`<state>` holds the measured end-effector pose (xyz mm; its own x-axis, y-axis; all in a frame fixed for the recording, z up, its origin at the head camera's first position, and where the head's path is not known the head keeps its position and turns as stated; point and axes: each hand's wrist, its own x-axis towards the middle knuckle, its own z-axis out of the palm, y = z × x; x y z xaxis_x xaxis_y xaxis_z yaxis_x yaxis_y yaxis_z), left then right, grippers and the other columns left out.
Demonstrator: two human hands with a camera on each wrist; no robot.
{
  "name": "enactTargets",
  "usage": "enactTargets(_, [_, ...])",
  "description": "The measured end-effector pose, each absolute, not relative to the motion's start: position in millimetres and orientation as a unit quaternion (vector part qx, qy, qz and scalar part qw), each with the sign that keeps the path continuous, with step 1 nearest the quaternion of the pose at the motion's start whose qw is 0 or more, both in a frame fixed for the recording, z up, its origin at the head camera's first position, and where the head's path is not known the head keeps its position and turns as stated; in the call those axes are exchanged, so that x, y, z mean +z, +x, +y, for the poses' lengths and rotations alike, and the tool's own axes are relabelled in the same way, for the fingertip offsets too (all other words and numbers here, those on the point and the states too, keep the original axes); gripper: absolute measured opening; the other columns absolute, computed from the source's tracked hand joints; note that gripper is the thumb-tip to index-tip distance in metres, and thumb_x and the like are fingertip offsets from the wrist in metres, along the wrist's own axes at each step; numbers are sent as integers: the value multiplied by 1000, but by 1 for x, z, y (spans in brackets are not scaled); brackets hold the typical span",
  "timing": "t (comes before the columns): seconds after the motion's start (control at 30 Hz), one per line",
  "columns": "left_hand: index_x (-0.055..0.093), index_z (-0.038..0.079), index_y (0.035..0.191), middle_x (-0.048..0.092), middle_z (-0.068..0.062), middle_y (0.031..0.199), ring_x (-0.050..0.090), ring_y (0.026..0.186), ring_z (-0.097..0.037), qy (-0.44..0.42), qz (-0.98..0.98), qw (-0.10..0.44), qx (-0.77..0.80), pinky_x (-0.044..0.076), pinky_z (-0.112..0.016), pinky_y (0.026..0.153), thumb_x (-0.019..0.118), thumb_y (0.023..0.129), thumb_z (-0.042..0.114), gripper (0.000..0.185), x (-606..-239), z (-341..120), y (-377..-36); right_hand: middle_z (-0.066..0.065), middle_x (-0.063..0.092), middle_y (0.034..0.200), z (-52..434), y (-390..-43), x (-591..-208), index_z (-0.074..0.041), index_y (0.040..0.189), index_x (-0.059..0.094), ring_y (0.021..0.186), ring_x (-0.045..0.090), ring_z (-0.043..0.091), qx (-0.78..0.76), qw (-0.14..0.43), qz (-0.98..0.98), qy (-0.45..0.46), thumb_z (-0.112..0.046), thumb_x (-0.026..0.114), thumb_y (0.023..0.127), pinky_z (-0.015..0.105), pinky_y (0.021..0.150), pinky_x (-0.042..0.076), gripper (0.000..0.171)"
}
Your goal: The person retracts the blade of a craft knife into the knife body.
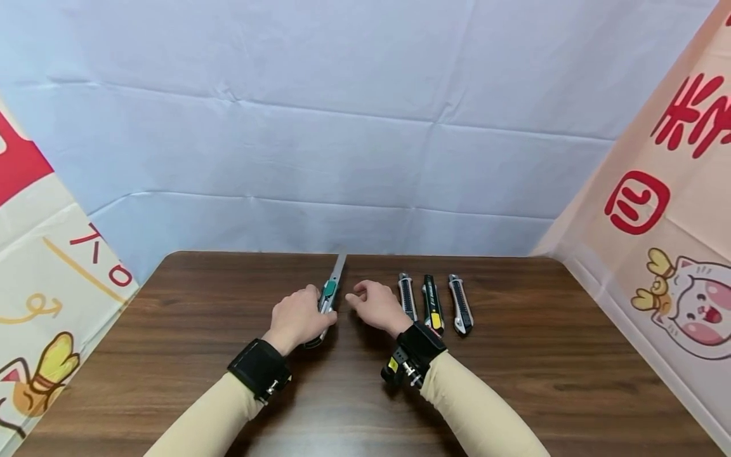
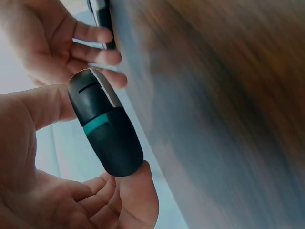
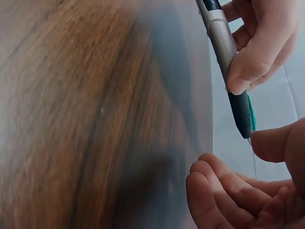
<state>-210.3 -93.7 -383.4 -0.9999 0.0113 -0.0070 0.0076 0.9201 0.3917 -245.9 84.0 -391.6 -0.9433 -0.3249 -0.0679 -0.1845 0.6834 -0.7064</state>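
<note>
Your left hand (image 1: 297, 317) has its grip curled round the green-slider utility knife (image 1: 327, 303), blade already extended over the surface (image 1: 171, 330), while your right hand (image 1: 374, 306) hovers loosely open, holding nothing, beside it; three other knives (image 1: 433, 303) lie untouched.

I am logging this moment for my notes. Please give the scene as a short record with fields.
left hand: grips the green-slider utility knife, blade extended
right hand: beside the knife, fingers loosely curled, holds nothing
other knives: three utility knives in a row, right of the right hand
surface: dark wooden table
backdrop: pale blue cloth
</note>
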Motion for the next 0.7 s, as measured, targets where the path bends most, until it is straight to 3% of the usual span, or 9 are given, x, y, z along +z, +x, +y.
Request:
enactTargets(0.17, [58,11,97,56,-2,76,53,62,-19,22,977,-5,210,39,-30,50,69,81,45,40,-387,-76,-212,12,70,100,95,-248,-392,-1,135,50,71,63,16,-406,109,899,-123,-35,50,102,28,62,51,47])
enactTargets(0.4, [57,12,97,56,-1,76,52,62,-17,40,974,-5,222,40,-30,50,68,81,43,36,-388,-57,-212,12,70,107,104,-249,-391,-2,136,48,88,67,24,-454,133,877,-84,-37,49,102,29,67,56,48])
enactTargets(0.53, [57,13,96,56,-1,77,52,63,-17,47,972,-6,230,40,-30,51,68,81,45,37,-387,-49,-212,13,68,110,106,-249,-392,-2,135,49,86,67,20,-462,135,873,-75,-37,48,102,30,68,57,48])
enactTargets(0.7, [56,13,95,56,-1,77,52,63,-18,48,969,3,241,40,-30,51,69,82,48,40,-386,-44,-211,10,70,95,106,-251,-395,-2,123,56,74,64,14,-488,145,858,-73,-33,48,103,30,69,56,37])
